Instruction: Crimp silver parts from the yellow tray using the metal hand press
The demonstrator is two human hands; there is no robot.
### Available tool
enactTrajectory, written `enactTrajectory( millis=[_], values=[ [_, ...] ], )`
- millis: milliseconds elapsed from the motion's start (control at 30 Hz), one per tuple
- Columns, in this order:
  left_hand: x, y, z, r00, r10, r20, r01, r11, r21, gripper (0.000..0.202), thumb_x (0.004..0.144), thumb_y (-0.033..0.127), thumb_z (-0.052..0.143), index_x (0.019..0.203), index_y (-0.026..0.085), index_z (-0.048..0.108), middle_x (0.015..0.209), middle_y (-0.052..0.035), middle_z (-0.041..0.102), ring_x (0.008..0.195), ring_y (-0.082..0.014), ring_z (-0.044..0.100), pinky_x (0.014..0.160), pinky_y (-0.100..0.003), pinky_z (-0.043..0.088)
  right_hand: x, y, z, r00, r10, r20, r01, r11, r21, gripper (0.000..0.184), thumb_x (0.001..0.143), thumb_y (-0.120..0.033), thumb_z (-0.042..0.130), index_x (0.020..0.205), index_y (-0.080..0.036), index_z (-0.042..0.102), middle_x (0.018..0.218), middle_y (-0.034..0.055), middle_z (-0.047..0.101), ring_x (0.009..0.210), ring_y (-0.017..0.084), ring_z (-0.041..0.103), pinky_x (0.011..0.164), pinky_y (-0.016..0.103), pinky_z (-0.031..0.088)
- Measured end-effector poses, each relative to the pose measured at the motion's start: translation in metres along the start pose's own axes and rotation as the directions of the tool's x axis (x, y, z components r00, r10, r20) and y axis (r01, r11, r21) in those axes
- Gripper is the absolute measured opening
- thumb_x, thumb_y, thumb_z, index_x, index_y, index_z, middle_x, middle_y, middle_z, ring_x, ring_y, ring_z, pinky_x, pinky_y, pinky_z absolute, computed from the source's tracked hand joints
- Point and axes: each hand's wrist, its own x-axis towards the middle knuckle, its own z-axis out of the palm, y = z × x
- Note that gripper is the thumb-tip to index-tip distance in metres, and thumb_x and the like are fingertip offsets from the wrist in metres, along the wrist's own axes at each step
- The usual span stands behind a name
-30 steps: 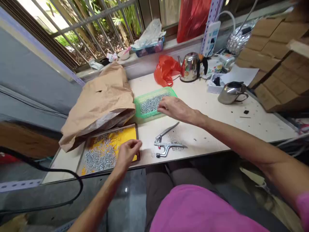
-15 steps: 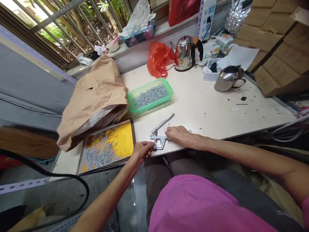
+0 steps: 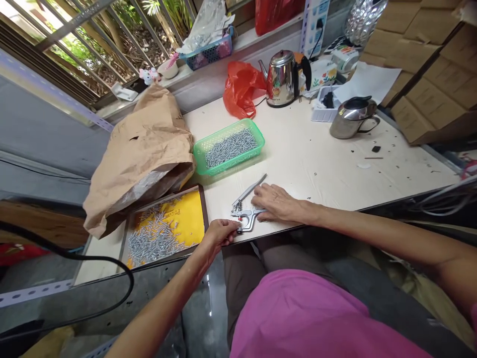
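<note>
A pair of metal snap-fastener pliers (image 3: 253,213) lies near the table's front edge, its upper lever raised and a red part showing at the jaw. My left hand (image 3: 219,232) is closed in a pinch at the jaw's lower end; whatever its fingertips hold is too small to tell. Around the pliers' lower handle curls my right hand (image 3: 278,203), its fingers reaching up beside the raised lever. To the left, a shallow tray (image 3: 204,209) with a yellow lining holds many small silvery metal pieces. Similar pieces fill a green plastic basket (image 3: 262,141) behind the pliers.
A large brown paper bag (image 3: 143,149) leans beside the tray. Farther back stand an electric kettle (image 3: 282,82) and a red plastic bag (image 3: 242,89). At the right are a steel pitcher (image 3: 348,122) and cardboard boxes (image 3: 428,74). A black cable (image 3: 112,268) loops at the lower left.
My right hand has shifted up along the pliers, its fingers now nearer the raised lever. My left hand stays at the jaw. The view has moved slightly.
</note>
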Motion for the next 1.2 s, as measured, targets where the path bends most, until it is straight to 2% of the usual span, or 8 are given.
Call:
enactTrajectory(
  millis=[100,167,567,933,1000,1067,1133,1200],
  values=[
    [-0.002,0.0,0.001,1.0,-0.006,-0.006,0.006,1.0,0.023,0.033,0.06,0.039,0.078,0.063,0.013,0.059,0.048,0.0051,0.052,0.036,-0.0035,0.04,0.037,-0.018,0.021,0.011,0.014,-0.005,1.0,0.004,-0.002,-0.004,1.0,-0.023,0.091,0.067,-0.059,0.076,0.139,-0.015,0.041,0.146,0.0223,0.032,0.132,0.041,0.029,0.099,0.05,0.033],
    [-0.002,0.0,0.001,1.0,-0.01,-0.01,0.011,0.999,0.034,0.033,0.06,0.04,0.078,0.063,0.013,0.058,0.048,0.0051,0.052,0.036,-0.0036,0.041,0.037,-0.018,0.022,0.018,0.022,-0.007,0.997,-0.013,0.071,0.014,1.0,-0.021,0.103,0.062,-0.062,0.076,0.142,-0.012,0.036,0.145,0.0234,0.034,0.134,0.042,0.026,0.102,0.054,0.029],
    [-0.003,-0.003,0.002,0.999,0.04,-0.034,-0.038,0.997,0.067,0.032,0.064,0.043,0.074,0.065,0.014,0.059,0.05,0.0054,0.052,0.035,-0.0039,0.039,0.036,-0.019,0.02,0.021,0.019,-0.008,0.996,-0.027,0.085,0.031,0.998,-0.047,0.071,0.072,-0.055,0.073,0.126,-0.013,0.052,0.121,0.0162,0.059,0.114,0.034,0.05,0.104,0.058,0.021],
    [-0.009,-0.012,0.004,0.988,0.131,-0.08,-0.117,0.98,0.162,0.035,0.076,0.048,0.062,0.062,0.016,0.056,0.055,0.0017,0.053,0.043,-0.0089,0.047,0.042,-0.022,0.036,0.011,0.008,-0.002,0.999,-0.001,0.051,0.002,1.0,-0.024,0.05,0.077,-0.035,0.075,0.119,-0.015,0.056,0.111,0.0121,0.062,0.104,0.027,0.054,0.089,0.038,0.039],
    [-0.011,-0.012,0.003,0.938,0.305,-0.167,-0.238,0.912,0.335,0.031,0.081,0.044,0.058,0.07,0.015,0.062,0.065,-0.0021,0.058,0.054,-0.0128,0.054,0.053,-0.027,0.045,0.01,0.006,-0.002,0.999,0.007,0.042,-0.007,1.0,-0.003,0.047,0.078,-0.031,0.074,0.119,-0.016,0.056,0.11,0.0115,0.062,0.102,0.026,0.055,0.081,0.034,0.042],
    [-0.013,-0.008,0.005,0.795,0.575,-0.192,-0.399,0.735,0.548,0.025,0.084,0.038,0.058,0.084,0.015,0.067,0.083,-0.0067,0.064,0.075,-0.0185,0.061,0.071,-0.034,0.051,0.007,0.003,-0.002,1.0,0.002,0.024,-0.002,1.0,0.006,0.049,0.079,-0.029,0.073,0.123,-0.017,0.054,0.11,0.0114,0.062,0.102,0.026,0.055,0.079,0.033,0.043],
    [-0.014,-0.002,0.013,0.641,0.764,-0.075,-0.511,0.498,0.701,0.026,0.08,0.032,0.065,0.101,0.017,0.066,0.106,-0.01,0.064,0.099,-0.0243,0.059,0.09,-0.041,0.048,0.004,0.0,0.001,1.0,-0.018,0.007,0.018,1.0,0.01,0.053,0.08,-0.027,0.071,0.128,-0.017,0.05,0.112,0.0119,0.062,0.103,0.026,0.054,0.08,0.035,0.044],
    [-0.013,0.005,0.023,0.579,0.809,0.105,-0.56,0.301,0.772,0.046,0.073,0.029,0.074,0.115,0.019,0.06,0.123,-0.0111,0.059,0.114,-0.0278,0.051,0.099,-0.044,0.044,0.0,-0.002,0.009,0.999,-0.039,-0.013,0.039,0.999,0.024,0.058,0.08,-0.024,0.069,0.133,-0.016,0.047,0.115,0.0124,0.062,0.104,0.027,0.054,0.083,0.037,0.045]
  ],
)
